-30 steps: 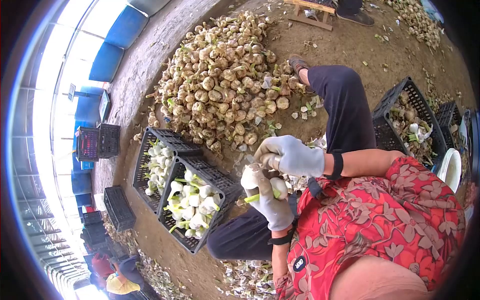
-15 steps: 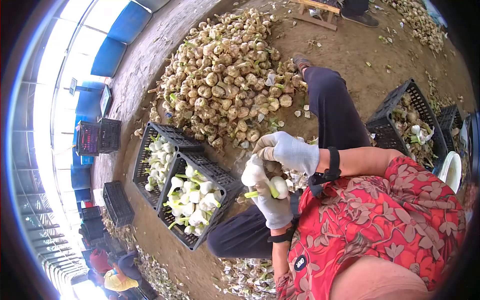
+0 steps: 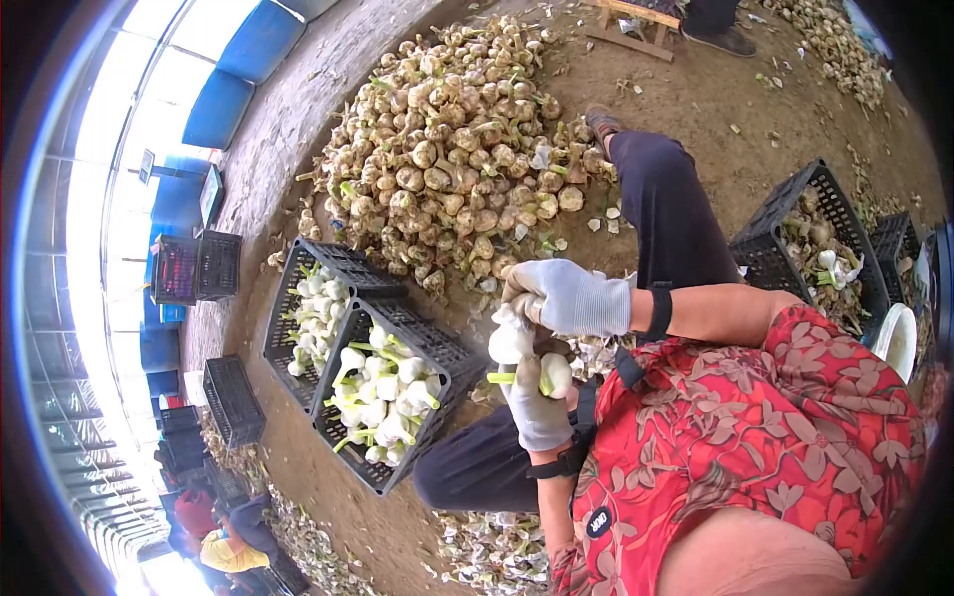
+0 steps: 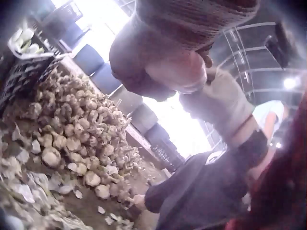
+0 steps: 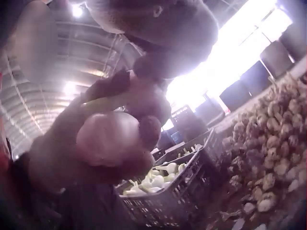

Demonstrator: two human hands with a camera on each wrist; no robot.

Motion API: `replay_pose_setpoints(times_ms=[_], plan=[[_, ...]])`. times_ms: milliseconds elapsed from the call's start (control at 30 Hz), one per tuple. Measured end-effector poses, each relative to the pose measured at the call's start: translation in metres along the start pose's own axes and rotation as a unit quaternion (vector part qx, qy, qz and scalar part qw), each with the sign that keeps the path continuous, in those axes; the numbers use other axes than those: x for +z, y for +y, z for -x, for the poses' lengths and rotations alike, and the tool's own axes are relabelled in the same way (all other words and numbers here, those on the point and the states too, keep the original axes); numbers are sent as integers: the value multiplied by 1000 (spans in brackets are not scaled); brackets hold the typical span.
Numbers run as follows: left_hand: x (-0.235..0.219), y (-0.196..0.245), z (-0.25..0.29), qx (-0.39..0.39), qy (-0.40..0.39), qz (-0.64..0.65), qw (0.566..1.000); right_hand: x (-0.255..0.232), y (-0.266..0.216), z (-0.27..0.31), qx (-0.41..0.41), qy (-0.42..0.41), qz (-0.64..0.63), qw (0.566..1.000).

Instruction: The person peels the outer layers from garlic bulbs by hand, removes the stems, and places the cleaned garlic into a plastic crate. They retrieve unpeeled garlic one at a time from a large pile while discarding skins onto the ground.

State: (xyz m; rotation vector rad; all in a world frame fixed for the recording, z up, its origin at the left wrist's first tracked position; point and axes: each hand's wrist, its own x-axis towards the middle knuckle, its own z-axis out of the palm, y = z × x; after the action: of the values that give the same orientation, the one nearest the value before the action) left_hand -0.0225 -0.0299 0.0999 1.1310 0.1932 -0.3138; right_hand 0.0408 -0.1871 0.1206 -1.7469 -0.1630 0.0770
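Observation:
My left hand (image 3: 540, 415), in a pale work glove, grips a white garlic bulb (image 3: 511, 344) and holds a second garlic bulb (image 3: 556, 375) nearer the wrist. A green cut stem (image 3: 500, 378) sticks out beside its fingers. My right hand (image 3: 576, 298), gloved too, curls its fingers at the upper side of the first bulb and pinches there. In the left wrist view a bulb (image 4: 180, 72) shows under the left hand, with the right hand (image 4: 216, 103) up against it. From the right wrist the second bulb (image 5: 108, 138) appears large within the left hand's fingers.
Two black crates (image 3: 383, 492) of white garlic stand to the left of the hands. Ahead is a large heap of unpeeled garlic (image 3: 437, 169). A crate (image 3: 770, 253) with bulbs and scraps and a white bucket (image 3: 897, 340) stand at the right. Peelings (image 3: 492, 551) litter the floor.
The first bulb has turned in the left hand and shows a whiter face where it looked brownish. The right hand has stayed at its upper side, shifting slightly upward.

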Motion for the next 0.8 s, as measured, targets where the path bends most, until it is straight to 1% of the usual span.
replay_pose_setpoints(times_ms=[33,67,100,133,167,200,267,300,333,367,400,433,500,533,567,633,667,700,733,767,800], plan=[[-2,-3,0,-11,-15,22,1000,0,0,0,-25,6,37,999],[-2,-6,-1,-23,-30,43,998,1,1,0,-31,18,46,998],[-1,-9,-1,-15,-25,31,999,3,4,-1,-36,30,55,997],[-2,-9,-1,-12,-36,19,999,6,10,-1,-41,43,63,996],[-1,-7,-1,-10,-47,8,999,7,22,-5,-20,86,54,995],[4,-2,1,-1,-37,-2,999,2,41,-14,-3,123,75,990],[22,15,6,20,-15,-21,999,-18,38,-20,119,123,18,985],[19,10,3,49,-2,-12,999,-20,46,-21,102,121,9,987],[12,6,-1,39,-28,78,996,-22,50,-20,89,132,40,986],[5,1,-7,28,-56,166,984,-25,47,-21,76,145,70,984],[1,-1,-11,18,-84,252,964,-27,42,-22,63,158,100,980],[-6,1,-16,-31,-159,342,925,-33,35,-18,104,113,108,982],[-11,-4,-20,-46,-209,412,886,-34,32,-14,45,53,240,968],[-12,-4,-21,-52,-231,446,863,-34,33,-11,14,22,303,953],[-11,-1,-21,-62,-260,454,850,-32,34,-13,-16,25,288,957],[-11,2,-16,-84,-194,455,865,-34,27,-20,-37,18,239,970],[-13,4,-16,-82,-163,453,872,-36,18,-29,-58,11,213,975],[-16,7,-18,-111,-133,422,890,-39,8,-42,-66,-8,180,981],[-14,6,-21,-138,-35,392,909,-45,-6,-59,-66,-27,192,979],[-17,-1,-24,-170,16,417,893,-49,-13,-76,-64,-34,154,985],[-34,-22,-31,-185,21,407,894,-52,-21,-92,-59,-40,119,990]])
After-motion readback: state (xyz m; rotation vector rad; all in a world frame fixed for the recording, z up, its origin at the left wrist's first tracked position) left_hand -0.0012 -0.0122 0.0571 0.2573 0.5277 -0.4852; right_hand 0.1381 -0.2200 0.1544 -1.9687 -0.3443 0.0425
